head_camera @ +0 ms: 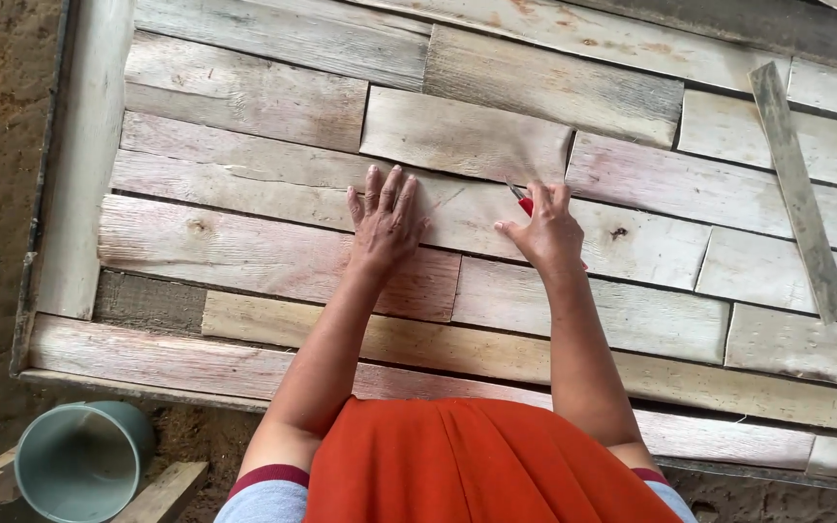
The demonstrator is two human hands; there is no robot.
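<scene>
Both your hands rest on the weathered plank panel, one flat, one gripping a red tool.

Your left hand (pixel 385 218) lies open, fingers spread, pressed on a pale plank (pixel 273 184). Your right hand (pixel 546 230) is closed around a small red-handled tool (pixel 523 200), its tip touching the plank seam. A loose wooden strip (pixel 798 194) lies well apart at right; a grey bucket (pixel 84 460) stands on the dirt.

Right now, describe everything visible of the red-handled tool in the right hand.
Only a little of the red-handled tool shows. A short red grip peeks out above the right hand, which closes over the rest, and a thin dark metal tip angles up and left. The tip meets the pale plank beside the seam with the board above. Whether it is a knife or another marking tool cannot be told. The left hand lies flat on the same plank, apart from the tool.
</scene>
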